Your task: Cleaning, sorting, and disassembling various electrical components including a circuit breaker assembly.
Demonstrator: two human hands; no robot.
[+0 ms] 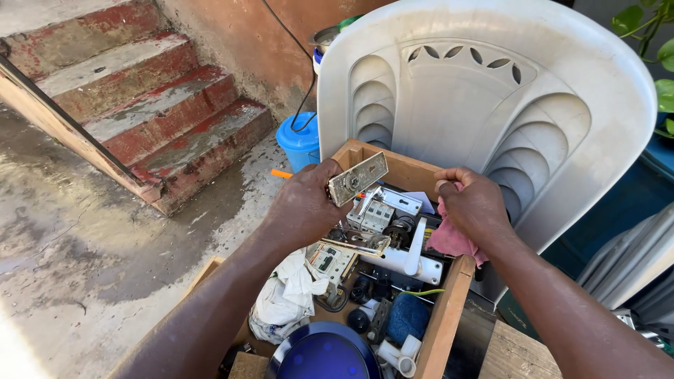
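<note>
Door-lock faceplate of tarnished, cream-and-brass rectangular metal (357, 178) sits pinched in our left hand (305, 207), lifted just above the far-left corner of the open wooden crate (449, 302) and tilted up toward the white plastic chair back (491, 105). Seen from the head camera, our left fingers are closed around the plate's lower end, while our right hand (474, 203) is curled into a fist around a crumpled pink cloth (453, 242), over the crate's right edge. To rub the plate well, we judge it best to keep the left grip low on the plate so its face stays bare, and to bring the cloth flat across it. Below our hands the crate is crowded: a white lever door handle (414, 256), a grey circuit breaker block (372, 216), a white plastic bag (284, 298) and a round blue lid (323, 354) at the near edge. Open room lies above the crate and to its left, over the wet concrete floor (84, 231); the chair back closes off the far side, and a blue bucket (300, 140) stands near the red steps (161, 105).
</note>
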